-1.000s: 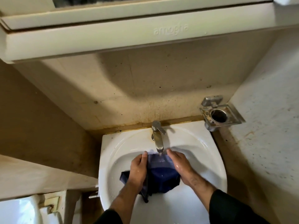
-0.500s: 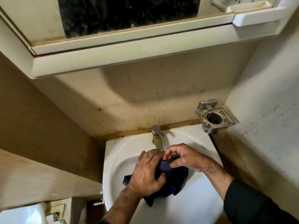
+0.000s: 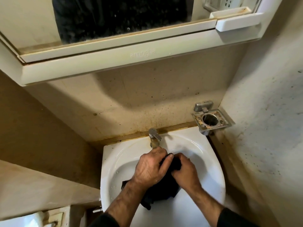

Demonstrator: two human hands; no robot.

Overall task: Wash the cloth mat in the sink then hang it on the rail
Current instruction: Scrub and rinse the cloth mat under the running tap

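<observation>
Change: both hands have closed in since the earlier frame; the mat, then spread under the tap, is now bunched between them.
Left hand (image 3: pixel 150 167): below the tap (image 3: pixel 154 140), fingers curled round the mat's upper fold, thumb across it.
Right hand (image 3: pixel 185 171): just right of the left hand, fingers clamped on the same bunch.
Mat (image 3: pixel 164 185): dark cloth, in the sink (image 3: pixel 213 169) bowl below the tap; a tail hangs over the near rim.
Water: flow cannot be told.
Risk 1: wringing near the front rim could send drips onto the floor.
Risk 2: knuckles sit close under the tap; an upward scrub may strike it.
Risk 3: the holder (image 3: pixel 211 119), right of the tap, could be knocked when lifting out.
Rail: not in view.
</observation>
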